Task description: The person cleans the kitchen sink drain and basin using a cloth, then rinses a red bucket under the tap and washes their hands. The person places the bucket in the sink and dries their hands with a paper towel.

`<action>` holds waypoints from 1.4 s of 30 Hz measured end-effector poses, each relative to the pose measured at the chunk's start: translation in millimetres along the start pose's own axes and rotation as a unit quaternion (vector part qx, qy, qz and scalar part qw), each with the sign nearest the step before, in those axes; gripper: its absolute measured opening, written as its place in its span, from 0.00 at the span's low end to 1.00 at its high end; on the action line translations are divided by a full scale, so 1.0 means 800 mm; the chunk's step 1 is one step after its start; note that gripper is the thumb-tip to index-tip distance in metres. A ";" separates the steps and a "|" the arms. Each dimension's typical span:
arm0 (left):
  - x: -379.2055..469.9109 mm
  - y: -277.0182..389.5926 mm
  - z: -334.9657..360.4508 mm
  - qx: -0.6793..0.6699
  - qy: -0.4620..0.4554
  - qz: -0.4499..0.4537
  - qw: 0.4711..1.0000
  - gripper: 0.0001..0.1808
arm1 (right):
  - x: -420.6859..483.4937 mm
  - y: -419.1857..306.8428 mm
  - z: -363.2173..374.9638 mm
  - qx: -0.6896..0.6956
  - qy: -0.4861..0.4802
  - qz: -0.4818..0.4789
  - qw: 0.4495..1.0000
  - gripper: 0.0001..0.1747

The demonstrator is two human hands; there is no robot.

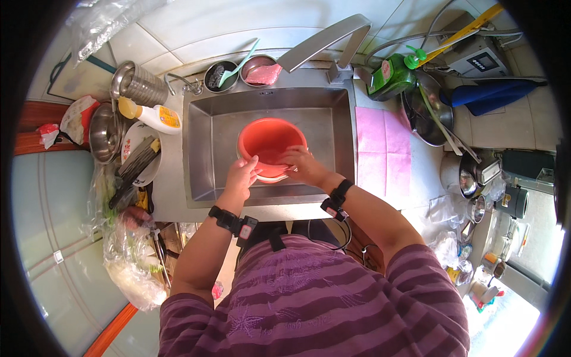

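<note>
A red plastic bowl (267, 136) is over the stainless steel sink (218, 134), tilted so that I look into it. Below its near edge a pale rim and more red show, perhaps of a second bowl under it. My left hand (241, 178) grips the near left rim, thumb on top. At the near right side, my right hand (305, 165) holds the rim, its fingers reaching over the inside. The bowl's inside shows nothing but its red wall and bottom. A grey faucet (328, 42) stands behind the sink, its spout angled to the left.
Behind the sink sit a small bowl with a scouring pad (217, 73) and a bowl with a pink cloth (264, 74). A pink cloth (383, 151) and a green pump bottle (392, 76) lie right. Left are a white bottle (160, 118), a plate with a knife (138, 167) and stacked steel bowls (138, 82).
</note>
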State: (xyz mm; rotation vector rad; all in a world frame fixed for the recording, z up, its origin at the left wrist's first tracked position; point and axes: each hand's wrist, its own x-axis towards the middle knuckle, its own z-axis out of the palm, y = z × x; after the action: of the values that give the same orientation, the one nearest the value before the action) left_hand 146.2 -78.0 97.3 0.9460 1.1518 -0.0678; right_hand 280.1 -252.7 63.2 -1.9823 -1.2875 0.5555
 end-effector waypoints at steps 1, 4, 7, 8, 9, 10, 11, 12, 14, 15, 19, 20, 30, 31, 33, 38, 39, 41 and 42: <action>0.006 -0.002 -0.005 0.046 -0.005 0.076 0.996 0.12 | -0.001 0.002 -0.001 -0.005 0.042 -0.025 0.999 0.16; 0.015 -0.009 -0.014 0.204 0.005 0.243 0.948 0.10 | -0.011 0.031 -0.017 -0.005 0.074 0.018 0.997 0.17; -0.007 0.004 -0.002 0.428 0.066 0.350 0.831 0.10 | -0.019 0.063 -0.039 -0.062 -0.006 0.177 0.982 0.15; -0.016 0.007 0.001 0.511 0.090 0.416 0.747 0.10 | -0.022 0.069 -0.043 -0.090 -0.043 0.238 0.966 0.14; -0.023 0.009 -0.001 0.585 0.116 0.473 0.649 0.10 | -0.020 0.068 -0.044 -0.096 -0.061 0.253 0.961 0.13; -0.023 0.010 -0.003 0.578 0.120 0.552 0.589 0.12 | -0.019 0.068 -0.045 -0.102 -0.080 0.269 0.955 0.13; -0.026 0.011 -0.001 0.583 0.113 0.569 0.569 0.11 | -0.017 0.067 -0.045 -0.108 -0.098 0.284 0.948 0.12; -0.033 0.013 0.000 0.590 0.109 0.583 0.548 0.10 | -0.014 0.066 -0.040 -0.105 -0.098 0.271 0.952 0.12; -0.030 0.006 0.001 0.611 0.099 0.584 0.525 0.09 | -0.019 0.068 -0.025 -0.099 -0.100 0.246 0.959 0.13; -0.026 0.001 0.001 0.610 0.094 0.600 0.508 0.07 | -0.025 0.067 -0.015 -0.151 -0.049 0.196 0.968 0.14; -0.029 -0.011 0.015 0.625 0.020 0.601 0.498 0.06 | -0.033 0.064 -0.013 -0.175 -0.012 0.199 0.964 0.17; -0.024 -0.018 0.017 0.626 0.026 0.616 0.478 0.05 | -0.027 0.065 -0.015 -0.179 -0.039 0.240 0.953 0.16; -0.014 -0.021 0.030 0.636 0.044 0.635 0.437 0.02 | -0.039 0.102 -0.016 -0.207 -0.044 0.234 0.949 0.20; -0.014 -0.017 0.029 0.634 0.043 0.632 0.443 0.03 | -0.038 0.102 -0.017 -0.202 -0.048 0.235 0.950 0.19; -0.007 -0.015 0.025 0.611 0.040 0.624 0.485 0.03 | -0.034 0.091 -0.019 -0.174 -0.024 0.258 0.950 0.14; 0.011 -0.006 0.016 0.421 0.112 0.453 0.778 0.06 | -0.013 0.080 -0.022 -0.160 -0.067 0.367 0.914 0.08; 0.038 -0.016 0.001 0.278 0.114 0.365 0.881 0.09 | 0.000 0.069 -0.026 -0.148 -0.094 0.398 0.900 0.09; 0.101 -0.053 -0.038 0.005 0.061 0.266 0.962 0.05 | -0.003 0.077 -0.018 -0.145 -0.070 0.324 0.932 0.09; 0.108 -0.049 -0.048 -0.034 0.027 0.210 0.977 0.04 | -0.031 0.112 -0.004 -0.154 -0.010 0.222 0.963 0.09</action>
State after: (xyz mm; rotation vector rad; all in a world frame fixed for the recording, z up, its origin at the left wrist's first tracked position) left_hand 136.9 -42.4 1.9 1.1177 0.9756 0.3378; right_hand 326.8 -299.5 -2.3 -2.5591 -0.9839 0.6127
